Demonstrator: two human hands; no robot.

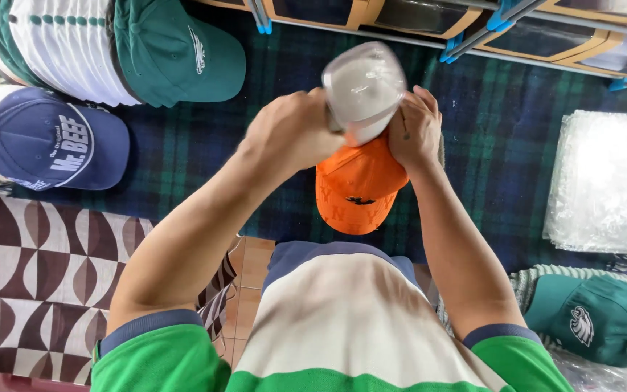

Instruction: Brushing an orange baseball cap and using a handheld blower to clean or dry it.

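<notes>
An orange cap (358, 190) hangs brim-down between my two hands, above a dark green and blue plaid blanket (205, 152). My left hand (293, 129) grips its upper left side. My right hand (414, 128) holds the upper right side. A clear plastic bag (363, 86), blurred, sits over the top of the cap between both hands, and both hands pinch it together with the cap.
A navy cap (52, 141) and a stack of dark green caps (179, 51) lie at the left. A pile of clear plastic bags (607, 181) rests at the right, a green cap (593, 319) below it. Wooden-framed shelving (429, 18) runs along the top. A patterned mat (45, 276) lies lower left.
</notes>
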